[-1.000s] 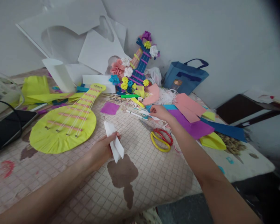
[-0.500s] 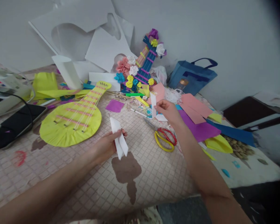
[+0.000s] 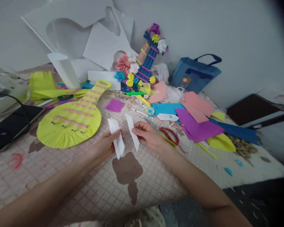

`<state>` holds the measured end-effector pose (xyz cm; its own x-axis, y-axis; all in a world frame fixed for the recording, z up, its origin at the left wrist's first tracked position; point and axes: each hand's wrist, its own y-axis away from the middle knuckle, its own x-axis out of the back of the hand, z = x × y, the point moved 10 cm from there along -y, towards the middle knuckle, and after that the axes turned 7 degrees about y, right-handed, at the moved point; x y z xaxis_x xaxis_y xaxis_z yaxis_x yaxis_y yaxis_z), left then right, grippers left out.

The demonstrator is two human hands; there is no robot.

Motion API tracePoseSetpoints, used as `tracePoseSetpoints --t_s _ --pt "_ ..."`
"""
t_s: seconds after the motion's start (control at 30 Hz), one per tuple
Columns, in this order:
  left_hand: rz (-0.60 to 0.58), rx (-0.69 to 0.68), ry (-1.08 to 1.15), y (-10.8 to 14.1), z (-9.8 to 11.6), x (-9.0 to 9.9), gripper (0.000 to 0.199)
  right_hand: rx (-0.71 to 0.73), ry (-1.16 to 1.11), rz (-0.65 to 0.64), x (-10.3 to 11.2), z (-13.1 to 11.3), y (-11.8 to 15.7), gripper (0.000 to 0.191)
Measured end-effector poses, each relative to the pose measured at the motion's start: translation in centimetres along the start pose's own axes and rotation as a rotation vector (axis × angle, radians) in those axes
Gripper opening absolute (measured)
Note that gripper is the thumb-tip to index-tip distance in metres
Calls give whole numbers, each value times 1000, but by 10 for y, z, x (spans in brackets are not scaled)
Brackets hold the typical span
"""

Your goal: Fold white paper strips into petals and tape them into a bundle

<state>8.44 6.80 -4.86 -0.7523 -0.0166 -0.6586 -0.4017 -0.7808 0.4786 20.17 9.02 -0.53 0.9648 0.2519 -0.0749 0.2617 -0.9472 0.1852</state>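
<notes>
**Q:** so what have you got hold of rn?

**Me:** paper on both sides. My left fingers are pinching a folded white paper, thumb laid across its front, and my right fingers have a narrower white strip by its near edge. The two pieces face each other over the tabletop, close together but not touching.

**Q:** any tips for handling that bit?

**Me:** imo a light pinch, thin paper like that probably creases easily. I'd keep the left piece dead steady and do the fine adjusting with the right, long edges parallel. Can't tell from my end how many layers the left one has, so I wouldn't let them slide.

**Q:** anything to bump into?

**Me:** scissors just right of my right fingers, partly hidden, so I'd stay lifted there. Yellow lute-shaped craft sits left of my left fingers.
</notes>
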Motion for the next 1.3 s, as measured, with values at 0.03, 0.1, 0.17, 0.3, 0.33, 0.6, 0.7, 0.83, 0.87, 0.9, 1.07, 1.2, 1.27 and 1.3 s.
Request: tracePoseSetpoints --t_s 0.03,0.1,0.17,0.3,0.33,0.6,0.7,0.83,0.87,0.9,1.07,1.2,1.27,1.3 --pt "10 -5 -15 0 1 0 5 -2 -1 2 0 0 0 27" --pt "30 -31 -36 2 5 0 6 3 4 8 -1 -1 2 27" --pt "2 -32 -31 2 6 -5 9 23 17 13 -2 -3 3 26" --pt "-47 -29 -6 -1 5 -9 16 85 76 40 -1 -9 6 25" --pt "-56 -25 -5 -1 4 -9 19 101 100 48 0 -10 7 24" --pt "-137 7 12 2 -1 -18 27 196 318 90 -1 -19 11 20" --pt "-139 15 22 1 -4 -15 24 205 369 93 -4 -20 12 19" --pt "-164 24 41 0 -6 -14 22 203 368 90 -6 -19 13 19" --pt "-178 29 44 0 -6 -15 23 202 359 91 -6 -19 13 19" --pt "-192 35 45 1 -7 -16 23 201 345 92 -6 -20 14 20" --pt "-186 81 21 2 -13 -17 22 187 215 82 -8 -24 17 23" --pt "-191 79 3 4 -13 -19 21 170 143 41 -13 -22 18 22" --pt "-211 75 8 5 -13 -21 22 175 138 28 -14 -20 17 21" --pt "-220 79 9 6 -13 -23 23 178 136 25 -14 -19 16 21"
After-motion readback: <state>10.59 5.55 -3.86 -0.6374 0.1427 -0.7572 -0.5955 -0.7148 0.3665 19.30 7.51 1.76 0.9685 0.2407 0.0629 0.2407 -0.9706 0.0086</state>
